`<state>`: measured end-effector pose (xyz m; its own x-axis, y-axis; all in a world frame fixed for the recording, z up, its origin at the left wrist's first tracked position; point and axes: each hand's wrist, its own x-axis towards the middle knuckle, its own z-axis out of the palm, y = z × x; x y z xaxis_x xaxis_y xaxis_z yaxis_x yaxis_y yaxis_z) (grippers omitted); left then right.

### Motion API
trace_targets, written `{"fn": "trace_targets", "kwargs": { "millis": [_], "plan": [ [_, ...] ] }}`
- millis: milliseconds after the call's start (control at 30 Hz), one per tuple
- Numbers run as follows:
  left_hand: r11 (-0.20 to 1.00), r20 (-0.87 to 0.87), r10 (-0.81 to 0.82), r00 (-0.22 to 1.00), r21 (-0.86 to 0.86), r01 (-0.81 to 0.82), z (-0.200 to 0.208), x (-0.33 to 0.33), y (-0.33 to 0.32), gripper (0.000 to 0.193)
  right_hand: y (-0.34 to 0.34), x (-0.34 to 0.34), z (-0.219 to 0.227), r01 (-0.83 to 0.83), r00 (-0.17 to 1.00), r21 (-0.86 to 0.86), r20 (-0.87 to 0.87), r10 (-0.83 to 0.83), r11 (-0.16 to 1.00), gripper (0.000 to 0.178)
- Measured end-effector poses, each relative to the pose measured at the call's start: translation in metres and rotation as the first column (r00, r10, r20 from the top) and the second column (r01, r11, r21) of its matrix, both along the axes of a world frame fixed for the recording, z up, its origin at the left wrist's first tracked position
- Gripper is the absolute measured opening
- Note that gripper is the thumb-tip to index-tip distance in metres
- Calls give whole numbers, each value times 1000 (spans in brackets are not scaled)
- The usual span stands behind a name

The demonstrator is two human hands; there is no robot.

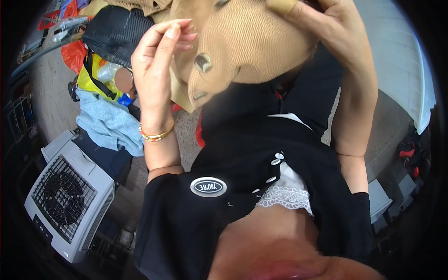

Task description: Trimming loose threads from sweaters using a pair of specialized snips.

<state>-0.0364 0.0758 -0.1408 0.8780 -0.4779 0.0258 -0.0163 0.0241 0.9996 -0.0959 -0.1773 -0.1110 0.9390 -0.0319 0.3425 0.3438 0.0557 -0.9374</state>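
A tan ribbed knit cardigan (pixel 261 42) hangs over my lap at the top of the view. Its front edge carries a large shiny button (pixel 203 62). My right hand (pixel 329 21) grips the cardigan at the upper right, with a tan wrap on its thumb; the other fingertips are partly cut off by the frame edge. Just left of the cardigan, my left hand (pixel 156 58) is raised with thumb and forefinger together and the other fingers curled. Whatever may sit in that pinch is too small to make out. Bracelets (pixel 157 132) circle my left wrist.
Left of me lie a black mesh-textured item (pixel 114 35), a yellow bag (pixel 88 79) with containers, and a light blue cloth (pixel 103 119). A grey-white fan unit (pixel 70 196) stands lower left. Pale sheeting (pixel 396 56) spreads at the right.
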Motion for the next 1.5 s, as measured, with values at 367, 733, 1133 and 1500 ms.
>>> {"fn": "trace_targets", "kwargs": {
  "millis": [367,733,1133,1500],
  "plan": [
    [976,-322,-219,921,-74,206,16,-15,20,25,-8,-18,20,53,939,-491,-271,-210,870,28],
    [982,249,-188,950,48,182,31,-13,-45,27,-77,-30,5,410,912,-219,60,-407,886,11],
    [919,678,-139,722,360,-160,38,-35,-46,32,-53,-47,-4,383,866,-392,-164,-473,837,21],
    [951,820,-155,551,275,-143,35,-20,-57,17,-21,-80,14,191,981,-501,62,-185,844,34]
  ]
}}
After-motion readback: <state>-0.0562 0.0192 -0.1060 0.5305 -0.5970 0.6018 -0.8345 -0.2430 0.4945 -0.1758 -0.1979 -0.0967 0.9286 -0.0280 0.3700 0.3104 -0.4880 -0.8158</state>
